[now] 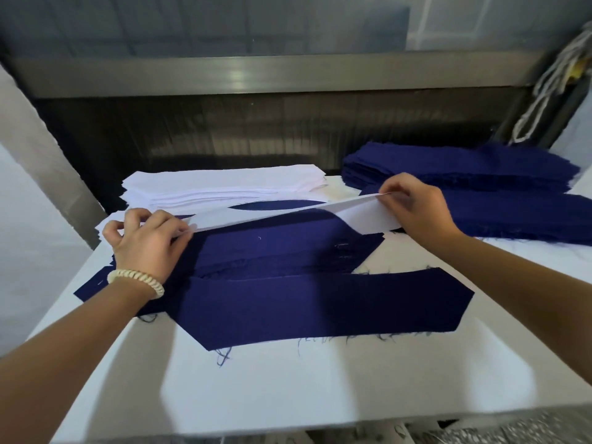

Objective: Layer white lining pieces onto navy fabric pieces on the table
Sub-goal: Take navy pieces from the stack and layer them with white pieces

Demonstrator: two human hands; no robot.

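A white lining piece [365, 216] is being held stretched just above a navy fabric piece [282, 248] near the middle of the table [288, 386]. Its left end is being pinched between the thumb and curled fingers of the left hand [147, 241], and its right end is being pinched by the fingertips of the right hand [413, 203]. A second navy piece [320, 306] is being left flat just in front. Behind, a stack of white pieces [221, 184] is being kept, with navy stacks [464, 171] to the right. A pale bracelet [137, 280] is being worn on the left wrist.
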